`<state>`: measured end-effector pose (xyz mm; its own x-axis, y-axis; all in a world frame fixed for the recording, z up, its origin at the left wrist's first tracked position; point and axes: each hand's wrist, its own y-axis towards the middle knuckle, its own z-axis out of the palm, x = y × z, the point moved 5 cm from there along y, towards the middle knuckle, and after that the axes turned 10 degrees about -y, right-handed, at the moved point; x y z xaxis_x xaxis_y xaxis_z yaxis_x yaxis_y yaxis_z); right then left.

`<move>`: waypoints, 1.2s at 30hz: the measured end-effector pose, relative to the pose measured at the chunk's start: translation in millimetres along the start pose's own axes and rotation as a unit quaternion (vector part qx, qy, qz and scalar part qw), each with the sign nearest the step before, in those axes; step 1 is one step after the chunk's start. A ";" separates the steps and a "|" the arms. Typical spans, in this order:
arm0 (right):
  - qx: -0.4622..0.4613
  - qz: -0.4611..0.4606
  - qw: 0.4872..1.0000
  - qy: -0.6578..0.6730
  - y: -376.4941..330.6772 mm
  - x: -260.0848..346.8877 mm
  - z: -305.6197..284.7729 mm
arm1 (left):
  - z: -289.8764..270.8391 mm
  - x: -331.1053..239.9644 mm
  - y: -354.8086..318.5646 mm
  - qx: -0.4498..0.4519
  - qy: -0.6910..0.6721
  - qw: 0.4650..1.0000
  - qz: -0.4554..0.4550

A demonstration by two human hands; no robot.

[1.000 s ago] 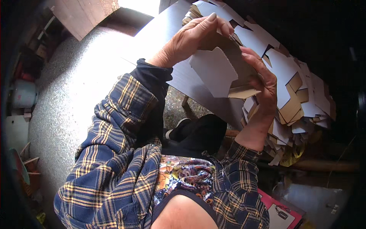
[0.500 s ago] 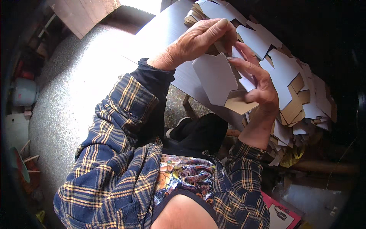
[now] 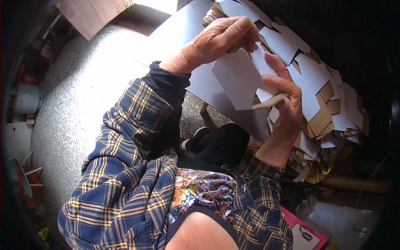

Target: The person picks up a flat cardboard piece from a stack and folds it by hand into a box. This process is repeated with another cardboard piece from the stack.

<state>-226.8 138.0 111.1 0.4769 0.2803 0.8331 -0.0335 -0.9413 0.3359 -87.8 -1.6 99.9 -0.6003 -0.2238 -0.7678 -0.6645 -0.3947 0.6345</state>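
**Held a small carton (image 3: 237,79) in two hands over the table (image 3: 202,81)**

Gripped the carton at its upper edge with the left hand (image 3: 227,35), with the thumb lying along the top and with the fingers close together and curled downward. Could not tell exactly the place of every left fingertip, being partly hidden. Supported the carton at its right side with the right hand (image 3: 289,93), with long fingers spread apart against the white part and with the thumb bent by a narrow brown flap (image 3: 268,101). Had the carton between both hands, tilted and only partly folded, with one wide white panel (image 3: 233,85) turned toward the chest.

Wore a dark blue plaid shirt (image 3: 112,175) with yellow lines, and black trousers (image 3: 218,143). Had one shoe (image 3: 196,135) under the near edge of the table.

Saw just beyond the right hand a big pile of cardboard sheets (image 3: 314,102), white on one face and brown on the other, overlapping loosely. Noticed a yellow bag (image 3: 318,173) beneath the near end of this pile, in shadow. Saw at the left a speckled floor (image 3: 62,137), very bright in one area, with a grey container (image 3: 27,98) at its far side. Saw also a wooden board (image 3: 93,16) at upper left and a pink board (image 3: 291,218) at lower right.
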 end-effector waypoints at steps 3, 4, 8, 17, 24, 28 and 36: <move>-0.023 0.000 1.000 -0.008 -1.8 -1.7 1.2 | 2.7 0.4 0.4 0.011 0.011 1.000 0.008; -0.023 0.000 1.000 -0.008 -2.3 -2.4 3.2 | 3.6 0.1 0.4 0.011 0.011 1.000 0.008; -0.045 0.005 0.999 -0.026 -4.0 -0.3 2.6 | 6.5 2.8 0.4 0.012 -0.005 1.000 -0.001; -0.137 -0.035 0.971 -0.191 -8.8 10.7 15.1 | 5.0 -4.6 -2.9 -0.003 0.037 0.999 0.028; -0.323 -0.005 0.945 -0.043 -29.1 -25.3 29.5 | 6.7 2.3 -3.2 -0.040 0.021 0.999 -0.006; -0.311 0.046 0.946 0.083 -29.2 -39.6 33.3 | 17.3 -3.7 -1.4 0.008 0.098 0.995 -0.007; -0.335 0.051 0.923 0.181 -28.1 -61.2 30.1 | 30.4 7.0 2.2 0.060 0.135 0.989 0.003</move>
<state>-228.6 141.7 37.4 0.1199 0.3552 0.9271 -0.6551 -0.6734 0.3427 -107.0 23.1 98.7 -0.4747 -0.4617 -0.7493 -0.7190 -0.2876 0.6328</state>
